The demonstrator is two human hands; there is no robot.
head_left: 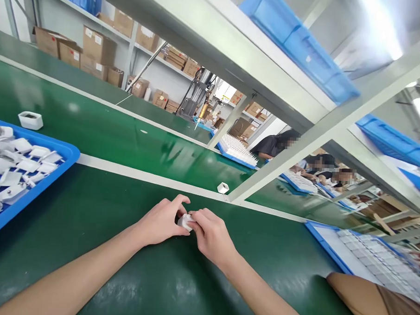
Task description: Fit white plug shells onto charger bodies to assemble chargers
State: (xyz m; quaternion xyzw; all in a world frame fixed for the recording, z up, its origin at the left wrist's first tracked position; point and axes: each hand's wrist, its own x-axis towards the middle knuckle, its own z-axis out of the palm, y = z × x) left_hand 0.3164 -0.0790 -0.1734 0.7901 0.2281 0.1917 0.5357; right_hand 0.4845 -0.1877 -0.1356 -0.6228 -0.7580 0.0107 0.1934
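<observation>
Over the green workbench (149,271), a small white plastic part (185,221) is between my two hands. My left hand (163,219) curls around its left side, thumb below and fingers above. From the right, the fingers of my right hand (208,229) pinch the part's near right end. Fingers cover much of it, so its full shape is hidden. Beyond my hands, a small white hollow housing (223,188) stands by a frame post. To the left, a blue tray (65,158) holds many loose white plastic pieces (12,176).
A white housing (30,120) sits behind the blue tray. A slanting metal frame (282,165) rises at right, with blue bins (301,45) on its shelf. At far right, a person's arm (360,298) rests near a tray of white parts (372,257). Other people sit beyond.
</observation>
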